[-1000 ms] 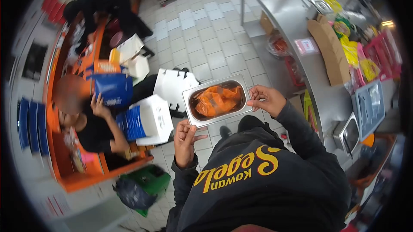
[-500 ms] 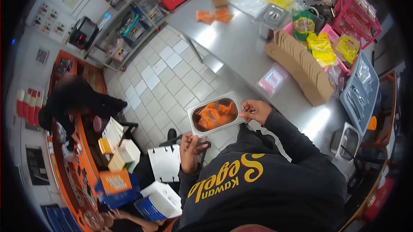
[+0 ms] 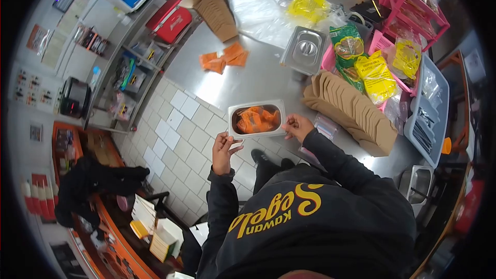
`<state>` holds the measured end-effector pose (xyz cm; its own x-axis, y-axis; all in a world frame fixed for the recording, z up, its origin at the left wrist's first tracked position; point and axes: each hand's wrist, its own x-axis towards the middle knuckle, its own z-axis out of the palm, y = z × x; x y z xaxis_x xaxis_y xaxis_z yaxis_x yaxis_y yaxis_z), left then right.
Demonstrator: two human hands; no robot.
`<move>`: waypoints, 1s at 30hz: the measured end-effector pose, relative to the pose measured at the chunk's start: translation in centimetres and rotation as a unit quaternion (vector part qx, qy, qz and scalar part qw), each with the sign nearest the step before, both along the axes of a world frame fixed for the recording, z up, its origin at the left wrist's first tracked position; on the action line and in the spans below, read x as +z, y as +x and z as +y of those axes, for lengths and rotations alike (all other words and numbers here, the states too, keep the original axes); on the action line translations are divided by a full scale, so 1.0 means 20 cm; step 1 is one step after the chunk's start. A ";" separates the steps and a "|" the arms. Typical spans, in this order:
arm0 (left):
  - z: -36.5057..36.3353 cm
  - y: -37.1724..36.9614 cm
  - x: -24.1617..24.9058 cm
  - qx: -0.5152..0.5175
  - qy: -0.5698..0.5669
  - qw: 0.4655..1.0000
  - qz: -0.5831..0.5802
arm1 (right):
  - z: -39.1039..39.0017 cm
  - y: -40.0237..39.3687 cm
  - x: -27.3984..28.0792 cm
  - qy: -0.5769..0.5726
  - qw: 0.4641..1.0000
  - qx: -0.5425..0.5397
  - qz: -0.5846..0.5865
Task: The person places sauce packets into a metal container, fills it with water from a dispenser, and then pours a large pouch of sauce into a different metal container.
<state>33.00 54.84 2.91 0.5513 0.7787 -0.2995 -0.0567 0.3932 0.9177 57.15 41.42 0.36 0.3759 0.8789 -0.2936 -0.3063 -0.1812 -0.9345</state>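
Note:
A rectangular stainless steel food pan [image 3: 257,135] is held level in front of my body, at the near edge of the steel table. Inside it lie several orange sachets [image 3: 257,118]. My left hand [image 3: 222,153] grips the pan's left end at the near corner, thumb at the rim. My right hand [image 3: 298,127] pinches the rim at the right end. More orange sachets [image 3: 235,54] rest on the table beyond the pan.
On the steel table [image 3: 181,54] are a lidded steel container [image 3: 305,49], rows of folded brown cartons [image 3: 351,111], yellow plastic packets [image 3: 377,77] and a grey-blue tray [image 3: 428,118]. A co-worker in black [image 3: 88,186] bends over an orange counter at left.
My view has shifted closer to the table, and the pan has come to its near edge. Both hands keep hold of the pan. The seated person at lower left has left the view.

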 end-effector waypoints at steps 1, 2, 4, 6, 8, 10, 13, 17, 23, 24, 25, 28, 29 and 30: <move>0.05 0.03 -0.03 -0.009 -0.007 1.000 0.003 | 0.00 0.01 0.01 -0.012 1.000 -0.001 0.009; 0.11 0.06 -0.04 -0.018 -0.011 1.000 0.005 | 0.01 0.00 0.01 -0.027 0.999 0.000 0.020; 0.21 0.10 -0.05 -0.038 -0.006 0.999 -0.016 | 0.04 -0.01 -0.01 -0.028 0.998 -0.025 0.042; 0.30 0.16 -0.03 -0.052 -0.016 0.998 -0.014 | 0.09 -0.01 0.01 -0.019 0.996 -0.060 0.069; 0.42 0.24 -0.02 -0.063 -0.021 0.998 -0.017 | 0.16 -0.01 -0.02 -0.017 0.992 -0.086 0.088; 0.52 0.30 -0.03 -0.072 -0.024 0.997 -0.007 | 0.23 -0.01 -0.04 -0.018 0.987 -0.111 0.111; 0.68 0.41 -0.03 -0.095 -0.029 0.995 -0.006 | 0.32 0.02 -0.04 -0.003 0.980 -0.151 0.132; 0.86 0.53 -0.05 -0.147 -0.025 0.989 0.000 | 0.45 0.07 -0.08 0.016 0.966 -0.216 0.142; 0.94 0.64 -0.07 -0.149 -0.003 0.989 0.016 | 0.53 0.10 -0.09 0.007 0.963 -0.217 0.156; 0.92 0.63 -0.08 -0.131 0.000 0.991 0.024 | 0.53 0.08 -0.08 0.009 0.962 -0.226 0.156; 0.90 0.62 -0.09 -0.130 -0.008 0.991 0.035 | 0.51 0.07 -0.07 -0.018 0.959 -0.217 0.181; 0.77 0.49 -0.04 -0.163 -0.034 0.985 0.041 | 0.40 0.00 -0.04 -0.063 0.957 -0.208 0.189; 0.74 0.41 -0.07 -0.191 -0.033 0.979 0.061 | 0.33 -0.03 -0.05 -0.065 0.970 -0.150 0.177; 0.71 0.31 -0.12 -0.219 -0.032 0.972 0.080 | 0.25 -0.05 -0.06 -0.067 0.980 -0.091 0.164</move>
